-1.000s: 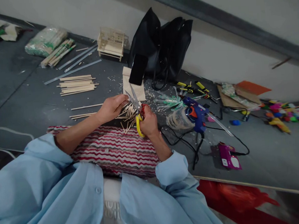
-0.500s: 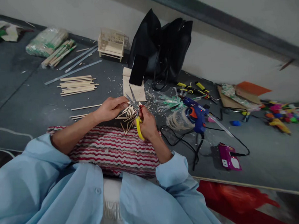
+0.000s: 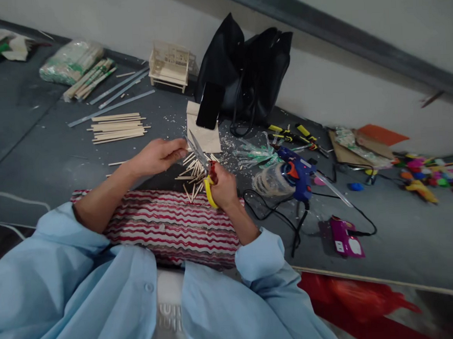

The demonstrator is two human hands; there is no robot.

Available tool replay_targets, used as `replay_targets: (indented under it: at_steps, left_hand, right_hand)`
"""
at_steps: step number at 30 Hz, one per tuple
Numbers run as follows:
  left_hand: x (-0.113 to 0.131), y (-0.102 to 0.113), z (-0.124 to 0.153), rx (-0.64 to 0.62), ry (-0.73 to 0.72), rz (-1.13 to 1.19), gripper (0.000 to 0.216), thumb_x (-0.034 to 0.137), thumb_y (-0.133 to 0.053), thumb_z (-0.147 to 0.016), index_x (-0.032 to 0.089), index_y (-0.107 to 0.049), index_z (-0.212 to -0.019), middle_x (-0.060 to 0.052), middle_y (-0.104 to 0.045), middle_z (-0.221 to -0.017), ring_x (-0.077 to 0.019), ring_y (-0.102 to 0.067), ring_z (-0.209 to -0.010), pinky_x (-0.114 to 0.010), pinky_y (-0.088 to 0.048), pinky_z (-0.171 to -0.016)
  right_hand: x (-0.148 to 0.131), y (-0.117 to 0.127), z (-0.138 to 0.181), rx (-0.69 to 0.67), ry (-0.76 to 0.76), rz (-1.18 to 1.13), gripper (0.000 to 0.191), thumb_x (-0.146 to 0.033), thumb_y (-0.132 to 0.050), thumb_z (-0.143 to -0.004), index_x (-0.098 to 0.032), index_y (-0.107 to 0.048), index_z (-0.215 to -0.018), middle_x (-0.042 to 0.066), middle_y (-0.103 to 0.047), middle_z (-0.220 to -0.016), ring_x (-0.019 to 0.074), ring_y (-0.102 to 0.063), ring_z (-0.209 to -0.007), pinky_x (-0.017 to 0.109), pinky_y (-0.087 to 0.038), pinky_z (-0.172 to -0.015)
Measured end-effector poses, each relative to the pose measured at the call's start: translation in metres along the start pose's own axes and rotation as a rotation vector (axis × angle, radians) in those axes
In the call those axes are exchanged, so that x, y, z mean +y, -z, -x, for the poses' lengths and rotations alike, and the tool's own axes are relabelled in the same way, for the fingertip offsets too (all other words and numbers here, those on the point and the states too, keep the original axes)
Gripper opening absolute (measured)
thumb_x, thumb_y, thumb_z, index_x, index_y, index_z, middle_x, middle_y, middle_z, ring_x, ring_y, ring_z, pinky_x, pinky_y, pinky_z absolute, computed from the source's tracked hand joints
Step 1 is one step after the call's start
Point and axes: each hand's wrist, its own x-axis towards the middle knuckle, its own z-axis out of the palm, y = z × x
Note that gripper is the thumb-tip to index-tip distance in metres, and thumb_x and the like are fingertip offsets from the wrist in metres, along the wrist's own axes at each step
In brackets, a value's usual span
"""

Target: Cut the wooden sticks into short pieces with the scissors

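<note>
My right hand (image 3: 223,187) grips a pair of scissors (image 3: 200,153) by the yellow and red handles, with the blades pointing up and to the left. Just left of the blades is my left hand (image 3: 162,155), thumb and forefinger pinched together; anything between them is too small to make out. Below the blades lies a loose pile of short cut wooden sticks (image 3: 194,171). Longer sticks (image 3: 118,127) lie in a row farther left. Beneath my forearms is a red-and-white striped cushion (image 3: 172,221).
Behind my hands, a phone (image 3: 210,106) leans on a black bag (image 3: 223,62). A small wooden model bench (image 3: 169,68) stands at the back. To the right are a blue glue gun (image 3: 304,177) on a plastic jar (image 3: 271,181), its cables, and a purple box (image 3: 346,238).
My left hand has moved slightly left and up, its forearm now covering more of the nearby sticks. The scissor blades have swung left and their tips are closer together.
</note>
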Motion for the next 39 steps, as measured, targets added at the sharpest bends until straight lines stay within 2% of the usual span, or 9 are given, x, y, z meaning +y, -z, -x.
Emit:
replay_targets:
  at_steps: [4,7,10,14,17,23,31,35,39]
  left_hand:
    - [-0.037,0.016,0.006,0.207,0.203,-0.315,0.030,0.040,-0.039,-0.097,0.021,-0.061,-0.091,-0.002,-0.058,-0.073,-0.0138,-0.037,-0.058,-0.028,-0.022,-0.055]
    - [-0.070,0.026,0.016,0.217,0.347,-0.414,0.028,0.036,-0.042,-0.094,0.019,-0.057,-0.077,-0.003,-0.049,-0.066,-0.0143,-0.024,-0.058,-0.031,-0.016,-0.057]
    - [-0.089,0.029,0.025,0.195,0.405,-0.384,0.034,0.036,-0.045,-0.091,0.019,-0.046,-0.061,-0.002,-0.036,-0.058,-0.0148,-0.019,-0.060,-0.032,-0.024,-0.062]
    - [-0.081,0.032,0.027,0.142,0.511,-0.500,0.026,0.027,-0.045,-0.086,0.019,-0.045,-0.061,-0.006,-0.048,-0.064,-0.0193,-0.041,-0.072,-0.036,-0.037,-0.074]
    - [-0.058,0.032,0.018,0.081,0.647,-0.523,0.021,0.021,-0.039,-0.089,0.017,-0.056,-0.077,-0.011,-0.062,-0.084,-0.0260,-0.055,-0.087,-0.040,-0.043,-0.078]
    - [-0.032,0.001,-0.037,0.132,0.649,-0.373,0.024,0.031,-0.048,-0.090,0.018,-0.056,-0.108,-0.011,-0.064,-0.104,-0.0230,-0.060,-0.099,-0.036,-0.047,-0.088]
    - [-0.051,-0.072,-0.152,0.289,0.529,-0.205,0.084,0.058,-0.063,-0.078,0.016,-0.028,-0.143,-0.020,-0.051,-0.125,-0.0418,-0.039,-0.129,-0.052,-0.035,-0.103]
    - [-0.056,-0.094,-0.178,0.357,0.643,-0.198,0.099,0.057,-0.068,-0.070,0.010,-0.024,-0.145,-0.025,-0.050,-0.126,-0.0460,-0.040,-0.125,-0.058,-0.036,-0.100]
    - [-0.056,-0.101,-0.188,0.321,0.771,-0.222,0.102,0.051,-0.072,-0.065,0.004,-0.027,-0.144,-0.027,-0.048,-0.129,-0.0456,-0.040,-0.124,-0.059,-0.035,-0.103]
  right_hand:
    - [0.007,0.005,-0.003,0.091,-0.032,0.037,0.017,-0.023,-0.055,-0.068,-0.023,-0.054,-0.085,0.000,-0.062,-0.071,0.0168,-0.055,-0.063,0.027,-0.041,-0.062]
    - [0.010,0.006,-0.004,0.135,-0.018,0.022,0.013,-0.023,-0.053,-0.071,-0.023,-0.054,-0.083,-0.001,-0.062,-0.071,0.0157,-0.054,-0.062,0.026,-0.041,-0.063]
    - [0.009,0.004,-0.003,0.122,-0.020,-0.004,0.014,-0.022,-0.053,-0.071,-0.022,-0.056,-0.085,-0.001,-0.064,-0.072,0.0148,-0.055,-0.063,0.025,-0.041,-0.062]
    - [0.006,0.002,-0.001,0.045,-0.006,-0.015,0.016,-0.019,-0.054,-0.068,-0.022,-0.057,-0.084,-0.001,-0.065,-0.075,0.0138,-0.055,-0.063,0.023,-0.040,-0.061]
    - [0.003,0.001,0.000,0.021,0.009,0.004,0.013,-0.018,-0.053,-0.068,-0.021,-0.056,-0.081,0.000,-0.066,-0.075,0.0137,-0.056,-0.064,0.023,-0.040,-0.062]
    - [0.001,0.000,0.004,0.015,0.003,-0.067,0.013,-0.018,-0.051,-0.067,-0.022,-0.054,-0.079,-0.001,-0.062,-0.071,0.0123,-0.054,-0.060,0.022,-0.038,-0.058]
    - [0.009,-0.006,0.007,0.069,-0.035,-0.130,0.009,-0.019,-0.050,-0.067,-0.022,-0.049,-0.075,-0.005,-0.053,-0.065,0.0096,-0.046,-0.056,0.020,-0.035,-0.056]
    - [0.006,-0.005,0.008,0.056,-0.062,-0.136,0.010,-0.016,-0.050,-0.065,-0.023,-0.046,-0.072,-0.006,-0.050,-0.062,0.0087,-0.042,-0.054,0.020,-0.032,-0.054]
    - [0.003,-0.002,0.008,0.042,-0.068,-0.150,0.012,-0.013,-0.049,-0.065,-0.022,-0.047,-0.073,-0.006,-0.050,-0.062,0.0091,-0.043,-0.054,0.020,-0.033,-0.055]
